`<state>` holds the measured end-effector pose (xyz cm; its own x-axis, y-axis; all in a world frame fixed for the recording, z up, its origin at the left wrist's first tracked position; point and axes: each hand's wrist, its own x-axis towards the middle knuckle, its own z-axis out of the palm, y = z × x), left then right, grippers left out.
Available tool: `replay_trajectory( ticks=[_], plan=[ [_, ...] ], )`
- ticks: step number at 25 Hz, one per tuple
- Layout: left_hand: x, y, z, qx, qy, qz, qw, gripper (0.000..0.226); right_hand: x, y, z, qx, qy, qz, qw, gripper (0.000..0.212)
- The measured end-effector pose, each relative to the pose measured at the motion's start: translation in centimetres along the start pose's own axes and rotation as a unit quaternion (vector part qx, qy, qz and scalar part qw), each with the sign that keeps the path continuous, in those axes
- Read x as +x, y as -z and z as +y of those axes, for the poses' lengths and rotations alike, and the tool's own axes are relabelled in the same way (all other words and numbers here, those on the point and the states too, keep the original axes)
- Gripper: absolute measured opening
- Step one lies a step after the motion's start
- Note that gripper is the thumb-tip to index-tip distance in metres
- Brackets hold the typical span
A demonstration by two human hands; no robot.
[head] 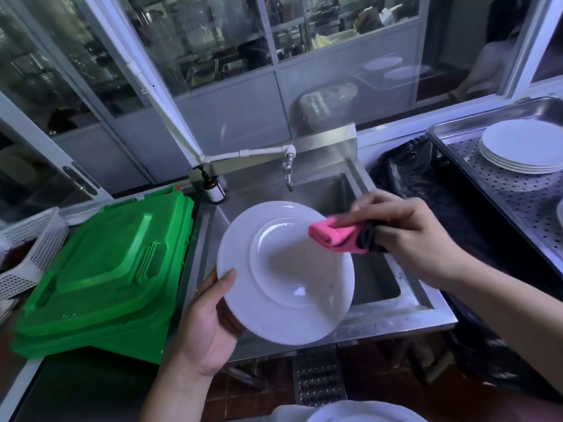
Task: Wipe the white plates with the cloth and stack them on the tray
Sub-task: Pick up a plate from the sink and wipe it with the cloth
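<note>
While your left hand (204, 324) is gripping a white plate (285, 272) over the sink (359, 190), your right hand (402, 236) is pressing a folded pink cloth (335, 236) onto it.

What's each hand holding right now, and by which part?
The left hand grips the plate by its lower left rim, thumb on top. The right hand pinches the folded cloth at its right end, the pink end on the plate.

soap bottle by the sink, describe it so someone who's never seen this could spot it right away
Find the steel sink in the middle and follow its back ledge left from the tap. The soap bottle stands upright in that corner beside the green bin lid: small, dark brown, with a black pump top.
</note>
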<state>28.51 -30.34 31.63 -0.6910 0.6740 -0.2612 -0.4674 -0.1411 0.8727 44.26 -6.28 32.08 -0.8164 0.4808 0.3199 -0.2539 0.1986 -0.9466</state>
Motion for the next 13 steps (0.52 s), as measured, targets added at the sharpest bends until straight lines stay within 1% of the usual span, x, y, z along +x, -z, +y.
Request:
replay_trajectory(
  ticks=[1,2,3,5,6,7,8,9,11,13],
  plan=[
    [0.2,-0.3,-0.2,0.009,0.002,-0.005,1.0,0.048,0.3,-1.3,-0.7,-0.067,0.067,-0.019,0.995,0.053],
    [0.3,-0.6,-0.3,0.013,-0.003,-0.018,1.0,0.052,0.6,-2.7,-1.0,-0.139,0.143,-0.049,0.979,0.057],
    [0.3,-0.9,-0.3,0.009,-0.009,-0.036,0.999,0.062,0.9,-3.8,-1.0,-0.202,0.206,-0.088,0.954,0.059],
    [0.1,-1.1,-0.2,-0.005,-0.025,-0.05,0.998,0.082,1.9,-4.9,-0.3,-0.289,0.269,-0.157,0.905,0.053],
    [-0.1,-0.9,-0.1,-0.008,-0.038,-0.044,0.998,0.08,2.4,-4.6,0.0,-0.315,0.281,-0.165,0.892,0.047],
    [-0.2,-0.6,0.3,-0.01,-0.054,-0.039,0.998,0.066,3.1,-4.0,0.2,-0.325,0.275,-0.154,0.892,0.044],
    [-0.4,-0.7,0.6,-0.009,-0.073,-0.035,0.997,0.048,3.6,-3.2,0.4,-0.321,0.252,-0.136,0.903,0.047],
    [-0.7,-0.8,0.8,-0.002,-0.091,-0.026,0.996,0.039,3.8,-2.5,0.5,-0.302,0.213,-0.122,0.921,0.053],
    [-0.9,-0.9,1.0,0.006,-0.121,-0.018,0.993,0.038,3.5,-1.6,0.8,-0.245,0.115,-0.102,0.957,0.065],
    [-0.7,-1.5,1.3,-0.02,-0.129,-0.007,0.991,0.044,2.5,-2.0,2.0,-0.205,0.029,-0.058,0.977,0.067]
  ],
)
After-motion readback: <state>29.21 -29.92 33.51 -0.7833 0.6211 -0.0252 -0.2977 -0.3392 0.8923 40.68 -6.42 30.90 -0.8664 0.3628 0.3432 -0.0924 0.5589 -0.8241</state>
